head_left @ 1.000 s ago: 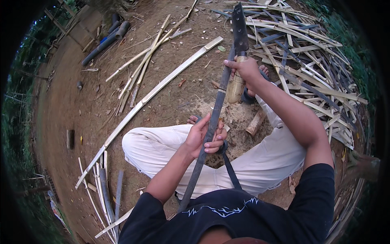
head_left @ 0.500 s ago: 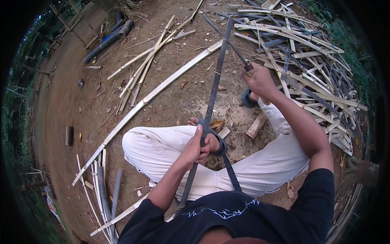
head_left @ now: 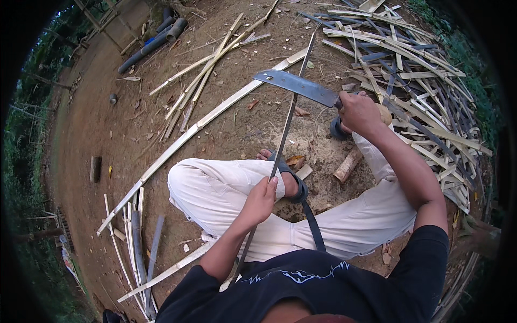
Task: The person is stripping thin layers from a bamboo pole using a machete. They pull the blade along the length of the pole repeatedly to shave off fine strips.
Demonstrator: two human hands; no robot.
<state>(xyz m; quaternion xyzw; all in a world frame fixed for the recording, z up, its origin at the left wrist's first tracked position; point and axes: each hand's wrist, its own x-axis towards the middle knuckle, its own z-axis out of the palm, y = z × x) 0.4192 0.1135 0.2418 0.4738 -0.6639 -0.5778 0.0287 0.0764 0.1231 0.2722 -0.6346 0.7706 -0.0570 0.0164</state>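
My left hand [head_left: 259, 202] is closed around a long, dark bamboo strip [head_left: 287, 125], turned with its thin edge up. The strip slants from beside my torso, past my sandalled foot [head_left: 290, 184], to the far ground. In my right hand [head_left: 362, 114] is a machete [head_left: 301, 86] with a broad, dark blade and small holes along it. Its flat side faces up, and the blade crosses over the upper part of the strip; whether they touch I cannot tell. My fingers hide most of the machete's handle.
A large heap of split bamboo [head_left: 425, 107] lies at the right. One long pale bamboo strip [head_left: 199, 125] crosses the ground beyond my left knee. More strips [head_left: 134, 250] lie at the lower left, dark bamboo poles [head_left: 148, 49] at the far left. A short wood piece [head_left: 348, 164] sits between my legs.
The machete has turned from edge-on to flat side up, its tip swinging nearer and left. The bamboo strip has rolled onto its edge in my left hand.
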